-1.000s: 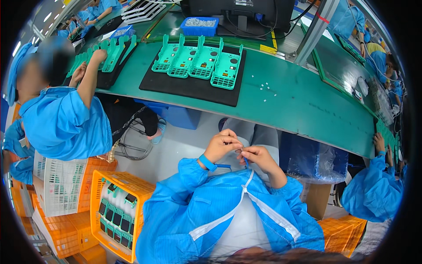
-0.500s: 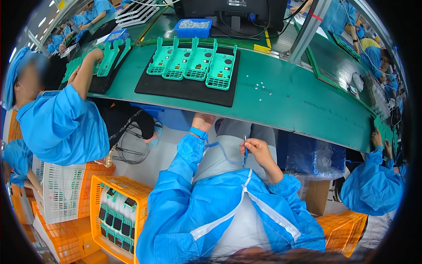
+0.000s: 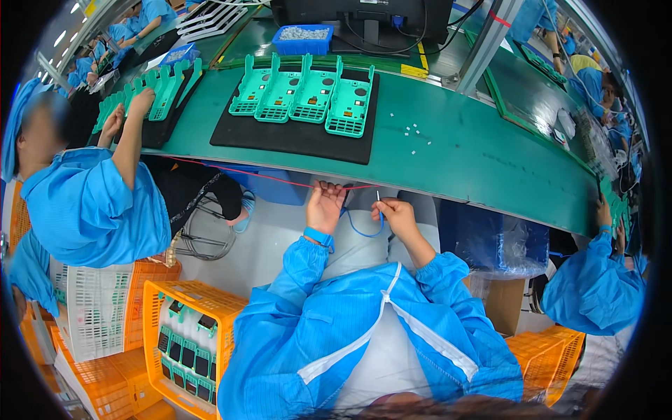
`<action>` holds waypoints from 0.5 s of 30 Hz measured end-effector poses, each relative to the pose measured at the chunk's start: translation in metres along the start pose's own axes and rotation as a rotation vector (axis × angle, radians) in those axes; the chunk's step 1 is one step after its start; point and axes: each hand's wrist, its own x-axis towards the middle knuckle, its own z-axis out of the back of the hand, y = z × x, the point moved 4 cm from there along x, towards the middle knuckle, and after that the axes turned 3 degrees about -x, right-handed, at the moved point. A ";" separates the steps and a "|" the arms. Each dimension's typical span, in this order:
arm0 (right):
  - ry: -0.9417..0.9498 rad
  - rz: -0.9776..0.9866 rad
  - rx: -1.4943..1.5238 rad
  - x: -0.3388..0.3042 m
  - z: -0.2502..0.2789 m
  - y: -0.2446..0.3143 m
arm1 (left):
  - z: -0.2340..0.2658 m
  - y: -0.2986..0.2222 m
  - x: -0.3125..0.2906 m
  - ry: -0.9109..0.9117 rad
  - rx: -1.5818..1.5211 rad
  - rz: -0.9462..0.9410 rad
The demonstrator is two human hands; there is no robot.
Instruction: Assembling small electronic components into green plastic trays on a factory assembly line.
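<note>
Head view: blue bin [image 3: 302, 39] of small white parts at the belt's far edge, yellow label strip [image 3: 413, 70] beside it. Left hand [image 3: 325, 206] now at the belt edge, fingers loosely curled; right hand [image 3: 396, 215] pinching a thin tool [image 3: 379, 198], blue cord [image 3: 362, 228] between hands

Trays [image 3: 301, 94] on mat [image 3: 294, 136]; bin [image 3: 301, 38] behind.

Four green plastic trays [image 3: 302, 94] lie on a black rectangular mat [image 3: 294, 136] on the green workbench [image 3: 476, 150]. An orange plastic crate [image 3: 192, 343] holds more green trays.
</note>
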 end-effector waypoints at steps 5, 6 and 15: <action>-0.008 -0.063 0.009 0.008 -0.010 0.009 | 0.001 -0.001 -0.001 -0.063 0.008 -0.009; -0.010 -0.063 0.010 0.009 -0.010 0.010 | 0.002 0.000 -0.001 -0.062 0.009 -0.006; -0.024 -0.115 0.081 0.016 -0.011 0.010 | 0.003 0.000 0.003 -0.057 0.005 -0.002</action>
